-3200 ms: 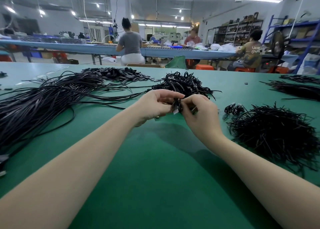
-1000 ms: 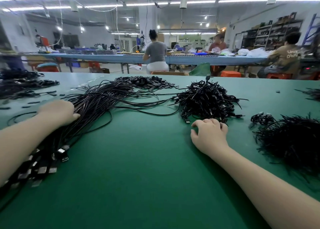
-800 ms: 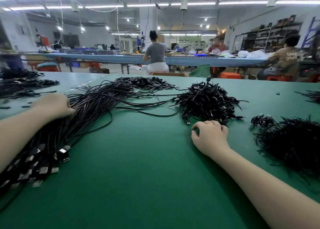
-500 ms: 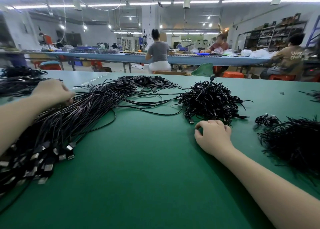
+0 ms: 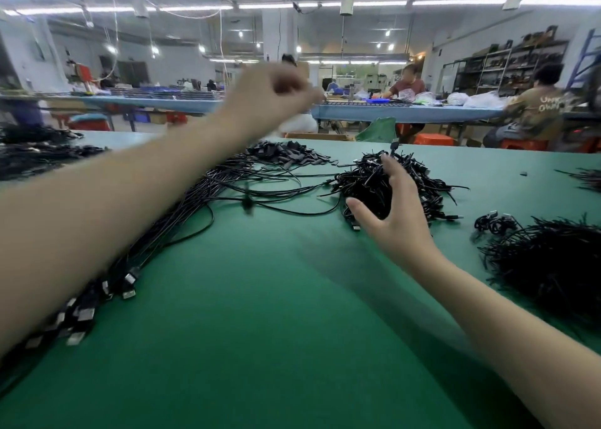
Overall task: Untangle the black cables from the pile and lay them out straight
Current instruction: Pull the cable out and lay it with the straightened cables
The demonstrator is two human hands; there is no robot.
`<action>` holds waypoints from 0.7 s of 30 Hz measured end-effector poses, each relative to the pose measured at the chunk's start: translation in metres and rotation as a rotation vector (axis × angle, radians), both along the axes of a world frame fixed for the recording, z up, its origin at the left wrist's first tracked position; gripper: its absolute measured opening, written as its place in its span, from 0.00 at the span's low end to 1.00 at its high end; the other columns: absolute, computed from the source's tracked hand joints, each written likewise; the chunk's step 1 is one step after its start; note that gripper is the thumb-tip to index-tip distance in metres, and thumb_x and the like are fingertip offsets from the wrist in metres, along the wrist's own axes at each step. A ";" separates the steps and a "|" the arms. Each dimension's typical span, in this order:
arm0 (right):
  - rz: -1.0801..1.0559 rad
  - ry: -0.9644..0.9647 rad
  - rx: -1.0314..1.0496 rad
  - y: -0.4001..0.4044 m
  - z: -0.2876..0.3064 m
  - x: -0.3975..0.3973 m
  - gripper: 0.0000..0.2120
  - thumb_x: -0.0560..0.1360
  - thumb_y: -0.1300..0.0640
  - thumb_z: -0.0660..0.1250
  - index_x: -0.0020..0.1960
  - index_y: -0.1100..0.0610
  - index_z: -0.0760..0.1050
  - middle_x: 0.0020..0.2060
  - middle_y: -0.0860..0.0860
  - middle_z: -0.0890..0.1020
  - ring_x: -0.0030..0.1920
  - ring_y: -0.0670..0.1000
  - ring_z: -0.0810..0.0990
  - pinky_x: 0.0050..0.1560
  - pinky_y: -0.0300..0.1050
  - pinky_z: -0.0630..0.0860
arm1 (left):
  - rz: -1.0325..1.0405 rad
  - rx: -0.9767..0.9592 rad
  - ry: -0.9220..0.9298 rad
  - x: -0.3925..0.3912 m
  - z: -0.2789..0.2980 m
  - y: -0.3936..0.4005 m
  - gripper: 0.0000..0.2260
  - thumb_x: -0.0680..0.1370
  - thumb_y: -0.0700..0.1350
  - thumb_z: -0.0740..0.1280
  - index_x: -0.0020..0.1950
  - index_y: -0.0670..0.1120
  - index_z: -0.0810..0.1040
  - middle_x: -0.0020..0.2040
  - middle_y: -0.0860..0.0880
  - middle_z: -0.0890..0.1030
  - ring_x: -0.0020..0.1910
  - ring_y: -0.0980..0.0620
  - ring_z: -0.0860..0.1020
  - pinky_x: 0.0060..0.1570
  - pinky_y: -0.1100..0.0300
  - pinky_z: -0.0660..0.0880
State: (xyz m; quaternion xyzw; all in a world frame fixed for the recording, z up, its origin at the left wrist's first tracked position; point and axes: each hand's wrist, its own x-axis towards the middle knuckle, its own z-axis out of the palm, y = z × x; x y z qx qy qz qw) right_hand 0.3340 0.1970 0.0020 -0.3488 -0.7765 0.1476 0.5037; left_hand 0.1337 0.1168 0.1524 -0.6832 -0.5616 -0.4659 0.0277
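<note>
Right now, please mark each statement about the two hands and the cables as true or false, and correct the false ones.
1. The right hand reaches with spread fingers to the tangled cable pile. True.
2. The left hand rests flat on the table. False: it is raised above the green table, blurred, fingers curled.
3. The laid-out cables lie left of the tangled pile. True.
4. The table cover is red. False: it is green.
5. Metal plug ends show at the near end of the laid-out cables. True.
</note>
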 end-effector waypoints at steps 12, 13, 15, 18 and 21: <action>0.076 0.071 -0.169 0.022 0.072 0.055 0.09 0.70 0.44 0.73 0.39 0.48 0.80 0.23 0.39 0.75 0.23 0.39 0.69 0.23 0.30 0.66 | -0.345 -0.534 -0.356 0.061 -0.085 0.059 0.12 0.77 0.55 0.67 0.51 0.47 0.78 0.35 0.53 0.76 0.27 0.58 0.70 0.26 0.64 0.67; 0.033 0.115 -0.206 0.027 0.075 0.062 0.09 0.70 0.44 0.74 0.39 0.49 0.80 0.23 0.40 0.74 0.23 0.39 0.68 0.23 0.32 0.67 | -0.347 -0.612 -0.275 0.052 -0.087 0.058 0.12 0.77 0.54 0.68 0.51 0.46 0.78 0.35 0.52 0.76 0.28 0.56 0.71 0.27 0.63 0.67; -0.018 0.247 -0.316 0.035 0.078 0.074 0.09 0.70 0.45 0.74 0.39 0.50 0.79 0.25 0.42 0.70 0.23 0.43 0.65 0.22 0.36 0.66 | -0.363 -0.722 -0.275 0.035 -0.091 0.058 0.09 0.77 0.52 0.69 0.49 0.48 0.80 0.34 0.52 0.76 0.31 0.55 0.74 0.29 0.63 0.71; -0.103 0.301 -0.429 0.043 0.078 0.085 0.10 0.71 0.47 0.73 0.39 0.50 0.76 0.30 0.47 0.67 0.27 0.46 0.65 0.22 0.38 0.66 | -0.325 -0.676 -0.547 0.019 -0.094 0.056 0.11 0.70 0.53 0.74 0.45 0.47 0.80 0.32 0.56 0.80 0.31 0.58 0.79 0.30 0.65 0.75; -0.026 0.166 -0.498 0.041 0.073 0.081 0.09 0.74 0.50 0.71 0.41 0.53 0.74 0.27 0.46 0.69 0.24 0.45 0.66 0.23 0.38 0.66 | -0.397 -0.550 -0.916 0.013 -0.096 0.060 0.12 0.68 0.53 0.73 0.48 0.48 0.83 0.37 0.54 0.83 0.32 0.58 0.80 0.27 0.66 0.75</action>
